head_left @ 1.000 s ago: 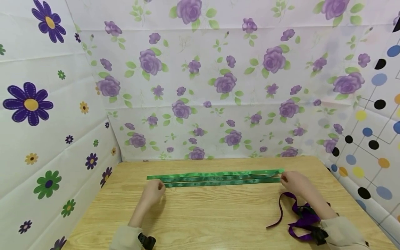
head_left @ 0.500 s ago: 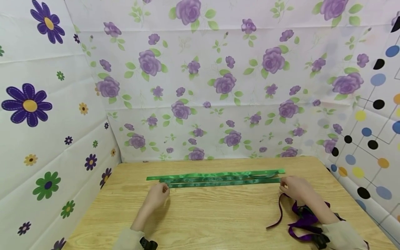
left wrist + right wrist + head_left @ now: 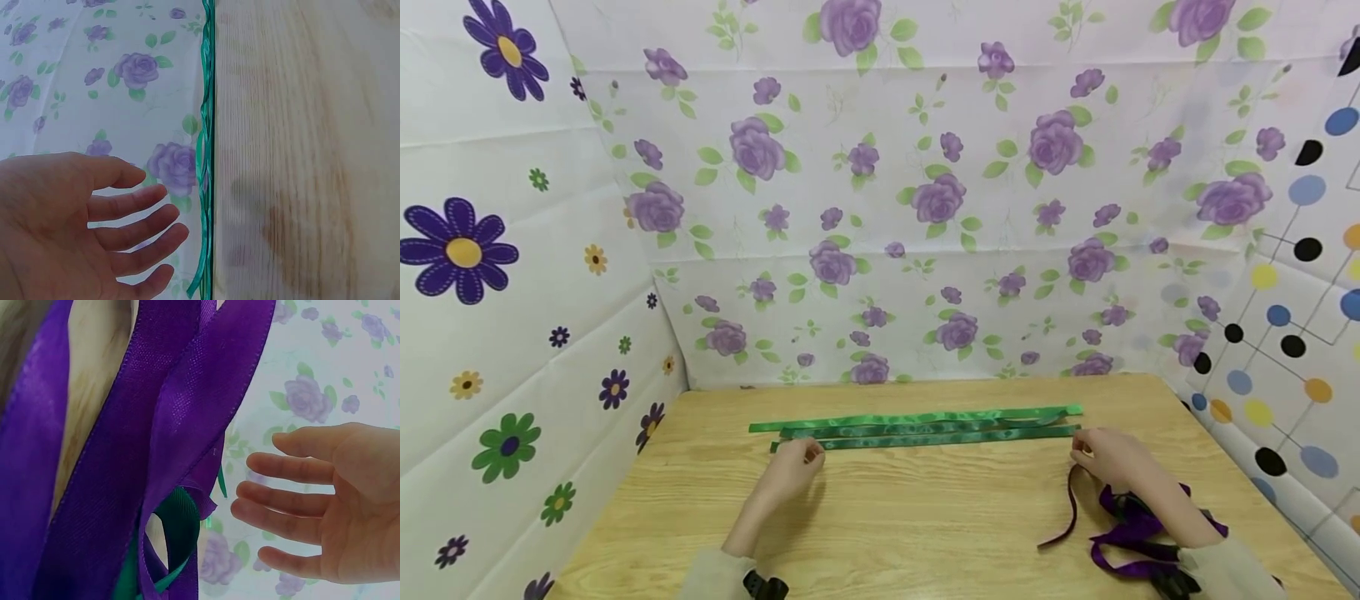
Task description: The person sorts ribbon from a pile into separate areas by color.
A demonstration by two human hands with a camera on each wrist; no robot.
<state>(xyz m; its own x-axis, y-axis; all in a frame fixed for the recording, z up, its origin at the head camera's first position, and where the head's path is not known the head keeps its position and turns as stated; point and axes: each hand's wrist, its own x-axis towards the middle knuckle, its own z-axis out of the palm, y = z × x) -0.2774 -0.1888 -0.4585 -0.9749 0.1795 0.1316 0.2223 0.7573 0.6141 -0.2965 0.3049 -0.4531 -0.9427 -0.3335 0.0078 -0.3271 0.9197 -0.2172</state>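
Note:
Three green ribbons lie stretched side by side across the table. The farthest is a bright green ribbon (image 3: 917, 418); nearer are two darker ones, the front dark green ribbon (image 3: 917, 441) being closest to me. My left hand (image 3: 790, 469) is at the front ribbon's left end, covering part of it. My right hand (image 3: 1111, 458) is beside its right end, which shows past the fingertips. Both wrist views show relaxed, spread fingers with nothing held; whether either hand touches the ribbon cannot be told. Beneath my right forearm lies a heap of purple ribbon (image 3: 1138, 527).
A loose purple tail (image 3: 1070, 521) trails left from the heap. In the right wrist view a green ribbon loop (image 3: 184, 528) shows among the purple folds. Flower-printed cloth (image 3: 865, 208) stands behind the wooden table (image 3: 917, 525), with patterned cloths on both sides.
My left hand has slid right along the front ribbon, uncovering its left end. My right hand has drawn slightly nearer, baring the right end. Fingers have loosened from the ribbon ends.

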